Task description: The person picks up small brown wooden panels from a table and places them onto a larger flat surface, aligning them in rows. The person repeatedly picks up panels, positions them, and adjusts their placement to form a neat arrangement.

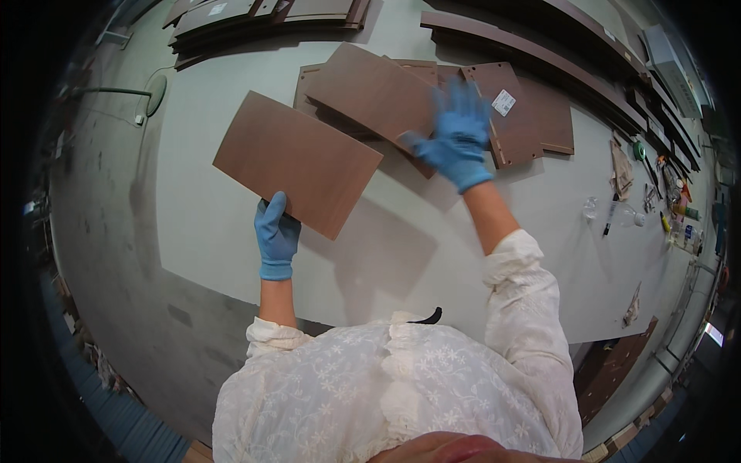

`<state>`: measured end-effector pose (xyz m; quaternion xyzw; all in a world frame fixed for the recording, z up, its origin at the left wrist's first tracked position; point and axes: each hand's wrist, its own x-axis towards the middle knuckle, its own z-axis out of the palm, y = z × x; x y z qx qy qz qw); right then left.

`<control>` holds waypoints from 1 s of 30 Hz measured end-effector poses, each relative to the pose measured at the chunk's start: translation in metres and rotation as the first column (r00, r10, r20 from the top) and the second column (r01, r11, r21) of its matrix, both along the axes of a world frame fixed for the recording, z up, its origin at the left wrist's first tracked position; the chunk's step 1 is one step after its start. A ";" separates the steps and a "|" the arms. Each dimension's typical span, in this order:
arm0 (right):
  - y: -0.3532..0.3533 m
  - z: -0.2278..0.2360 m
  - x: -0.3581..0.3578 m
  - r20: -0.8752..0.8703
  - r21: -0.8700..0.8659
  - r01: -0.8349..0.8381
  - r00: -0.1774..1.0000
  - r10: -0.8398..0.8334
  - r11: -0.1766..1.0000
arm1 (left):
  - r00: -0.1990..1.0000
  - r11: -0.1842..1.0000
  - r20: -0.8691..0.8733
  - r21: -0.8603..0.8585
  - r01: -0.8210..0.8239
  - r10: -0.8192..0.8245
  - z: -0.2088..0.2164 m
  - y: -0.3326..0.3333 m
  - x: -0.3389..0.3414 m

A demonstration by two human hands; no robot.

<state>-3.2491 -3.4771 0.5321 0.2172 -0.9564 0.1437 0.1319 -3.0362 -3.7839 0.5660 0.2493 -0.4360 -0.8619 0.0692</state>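
My left hand (277, 235), in a blue work glove, grips the near edge of a brown rectangular wood panel (297, 162), thumb on top and fingers beneath. The panel is raised and tilted over the table, casting a shadow. My right hand (458, 135), gloved the same way and slightly blurred, has its fingers spread out flat. It is over the right end of another brown panel (374, 89); whether it touches that panel I cannot tell. Just right of it lies a brown panel with a white label (505, 116) and small holes along its edges.
Stacked brown boards (262, 23) lie at the far left of the pale table (301, 274). Long brown boards (532, 58) run along the far right. A clear plastic bottle (627, 214), a black marker (610, 216), a crumpled brown rag (621, 170) and small tools sit on the right side.
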 end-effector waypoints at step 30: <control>0.019 -0.091 0.034 0.794 -0.584 0.804 0.594 0.128 -0.111 | 0.981 0.999 0.190 -0.027 -0.043 0.048 -0.047 -0.014 0.086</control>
